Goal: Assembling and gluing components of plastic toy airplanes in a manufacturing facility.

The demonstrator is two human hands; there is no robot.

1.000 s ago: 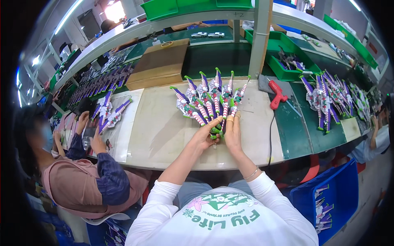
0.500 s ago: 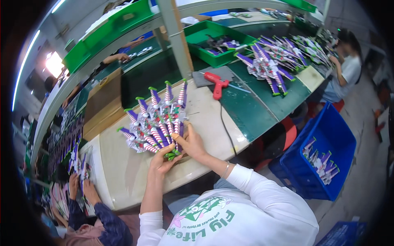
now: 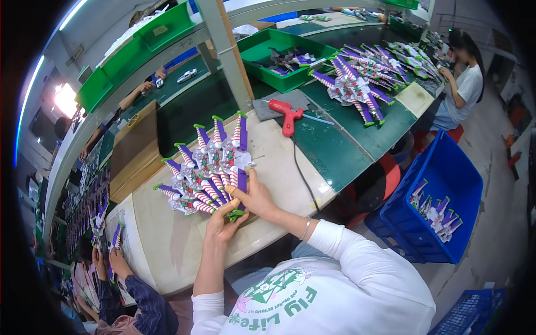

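Note:
A fanned bunch of toy pieces [image 3: 207, 167], with red-and-white striped limbs, purple backs, green tips and silvery middles, lies on the pale board [image 3: 167, 245] in front of me. My left hand [image 3: 222, 220] is closed round the gathered near ends, where green tips poke out beside the fingers. From the right, my right hand [image 3: 254, 195] grips the same bunch, its thumb pressed on the striped ends close to my left thumb. The far ends spread apart, away from me. My fingertips are partly hidden behind the pieces.
A red glue gun [image 3: 287, 115] rests on a grey cloth [image 3: 262, 109], its cord crossing the board. Further right are piled similar pieces [image 3: 349, 84] and a green tray [image 3: 287, 81]. A blue bin [image 3: 402, 223] stands at right. A cardboard box [image 3: 137, 153] and co-workers' hands are left.
The bunch's far ends have spread wider and tipped slightly left. Both my hands keep their hold. The view has shifted a little, and a co-worker's hands at left have moved.

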